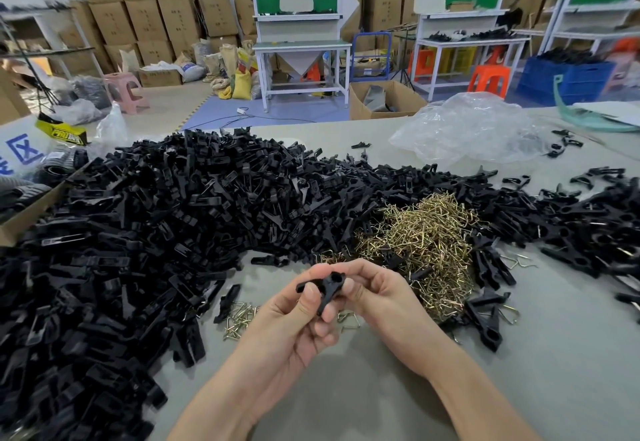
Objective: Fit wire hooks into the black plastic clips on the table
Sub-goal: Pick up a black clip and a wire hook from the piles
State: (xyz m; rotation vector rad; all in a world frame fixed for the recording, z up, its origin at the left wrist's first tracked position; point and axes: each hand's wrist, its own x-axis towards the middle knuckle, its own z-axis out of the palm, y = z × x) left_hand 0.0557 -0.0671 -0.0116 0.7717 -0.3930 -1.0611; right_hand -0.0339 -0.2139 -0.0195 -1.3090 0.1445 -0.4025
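Note:
Both hands meet over the grey table (381,388) around one black plastic clip (327,286). My left hand (298,322) pinches the clip's left end between thumb and fingers. My right hand (377,293) grips its right side, fingers curled round it. No wire hook shows in the clip. A heap of brass-coloured wire hooks (426,243) lies just behind my right hand, and a few loose wire hooks (239,319) lie to the left of my left hand. A big pile of black clips (156,232) covers the left and back of the table.
More black clips (595,229) spread along the right side, some with hooks fitted (491,316). A crumpled clear plastic bag (474,128) lies at the back right. A cardboard box edge (31,215) stands at the left. Workbenches, stools and stacked cartons fill the room behind.

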